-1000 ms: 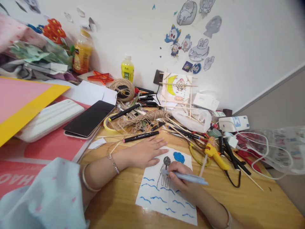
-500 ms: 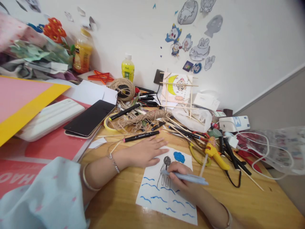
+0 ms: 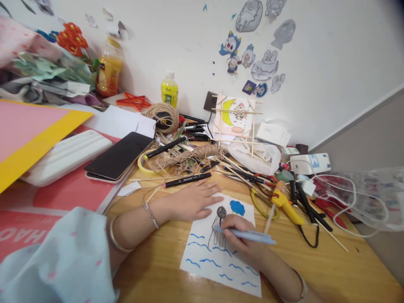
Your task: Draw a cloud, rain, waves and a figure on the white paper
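Observation:
A white sheet of paper point(image 3: 205, 269) lies on the wooden table, bearing blue wavy lines, a blue cloud and a black-outlined figure with a dark scribbled round top. My left hand point(image 3: 191, 201) rests flat with fingers spread, its fingertips over the paper's upper left edge. My right hand point(image 3: 241, 240) is closed around a light blue pen point(image 3: 252, 236), the pen's tip end by the black figure. Part of the drawing is hidden under my right hand. Just beyond my left hand lies a black marker with a pink end point(image 3: 187, 180).
Twine point(image 3: 195, 155), markers and thin sticks are heaped behind the paper. To the right sit a yellow glue gun point(image 3: 285, 204) and a white cable point(image 3: 355, 189). A black phone point(image 3: 120, 155) and white case point(image 3: 72, 155) lie left. Two bottles, one yellow-green point(image 3: 169, 89), stand by the wall.
My right hand and the pen have shifted very slightly over the figure. My left hand has stayed in place.

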The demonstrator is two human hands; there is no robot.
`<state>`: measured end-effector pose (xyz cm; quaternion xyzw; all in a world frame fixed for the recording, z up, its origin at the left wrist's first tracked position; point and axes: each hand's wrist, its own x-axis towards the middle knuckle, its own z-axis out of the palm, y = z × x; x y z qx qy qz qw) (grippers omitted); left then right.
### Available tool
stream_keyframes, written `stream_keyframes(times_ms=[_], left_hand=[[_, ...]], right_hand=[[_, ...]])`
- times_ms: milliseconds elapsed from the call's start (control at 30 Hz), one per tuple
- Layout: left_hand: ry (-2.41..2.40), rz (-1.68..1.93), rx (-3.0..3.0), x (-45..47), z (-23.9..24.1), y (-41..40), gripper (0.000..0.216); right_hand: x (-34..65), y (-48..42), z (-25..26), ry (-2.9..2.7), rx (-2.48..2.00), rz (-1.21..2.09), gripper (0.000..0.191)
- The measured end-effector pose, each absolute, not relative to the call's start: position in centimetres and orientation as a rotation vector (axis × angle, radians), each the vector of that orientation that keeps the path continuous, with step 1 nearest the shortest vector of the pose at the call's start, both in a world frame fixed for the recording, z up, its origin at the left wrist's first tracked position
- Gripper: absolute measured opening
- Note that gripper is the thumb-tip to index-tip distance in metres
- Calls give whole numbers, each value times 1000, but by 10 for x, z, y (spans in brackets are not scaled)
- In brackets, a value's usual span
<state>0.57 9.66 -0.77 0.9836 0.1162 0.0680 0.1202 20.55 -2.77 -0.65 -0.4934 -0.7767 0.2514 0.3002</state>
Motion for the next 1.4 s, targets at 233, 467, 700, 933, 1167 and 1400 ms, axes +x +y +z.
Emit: stream_keyframes(times_ms=[233,467,700,933,1167,1400], left_hand=[[340,195,2872,6,-8,97,49],[346,187,2883,6,-8,96,49],[335,229,2885,6,-11,98,49],[318,321,2877,5,-16,98,48],[538,327,2951,7,-12,98,55],[463,516,2939,7,-7,98,37]], right_hand=[[206,-26,-6,-2074,-1287,680,21],[207,-26,-8,-2036,-1287,703,27],[207,-24,-7,-2021,-1292,718,25],[210,-21,-18,-1739,-1233,899,25],[228,-9,-16,-1321,-1325,694,20],[226,-5,-9,-1299,-1326,786,41]])
